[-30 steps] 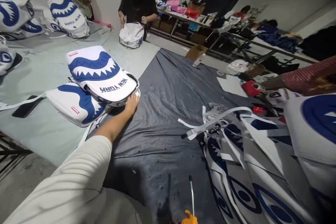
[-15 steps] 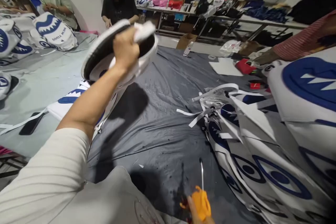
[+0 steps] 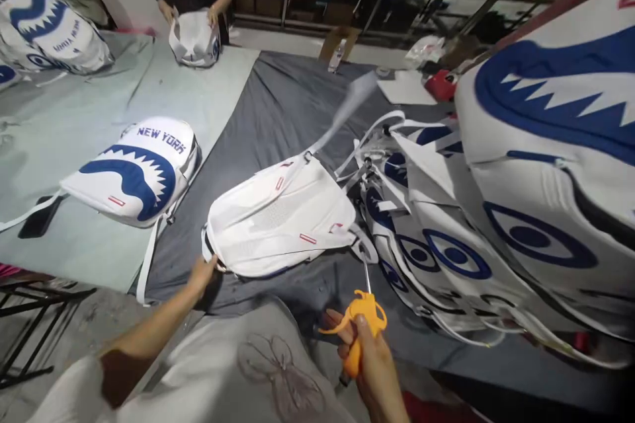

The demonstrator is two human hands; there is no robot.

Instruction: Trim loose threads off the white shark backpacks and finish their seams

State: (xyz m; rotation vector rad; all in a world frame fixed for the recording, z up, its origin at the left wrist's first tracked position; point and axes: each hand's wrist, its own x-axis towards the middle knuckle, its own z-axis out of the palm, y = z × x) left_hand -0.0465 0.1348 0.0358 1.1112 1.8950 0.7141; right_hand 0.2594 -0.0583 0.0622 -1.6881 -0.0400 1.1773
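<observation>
In the head view a white backpack [image 3: 278, 218] lies on the dark cloth in front of me, its strap side facing up. One loose strap [image 3: 347, 106] flies up from it, blurred. My left hand [image 3: 204, 274] is closed at the backpack's left end, by its top loop; the fingers are partly hidden. My right hand [image 3: 370, 344] is wrapped round an orange air blow gun [image 3: 360, 317]. The gun's thin metal nozzle points up toward the backpack's right end. To the left lies another white backpack [image 3: 143, 165] with a blue shark mouth and "NEW YORK" lettering.
Several white backpacks with blue eyes [image 3: 461, 254] are stacked at my right. A black phone [image 3: 37, 217] lies at the left under a strap. Across the table a co-worker's hands [image 3: 218, 10] hold a white bag [image 3: 196, 39]. A bottle [image 3: 337, 56] stands at the far edge.
My left hand has brought the raised backpack down onto the cloth. My right hand with the blow gun has come up and further into view. The co-worker's white bag now shows.
</observation>
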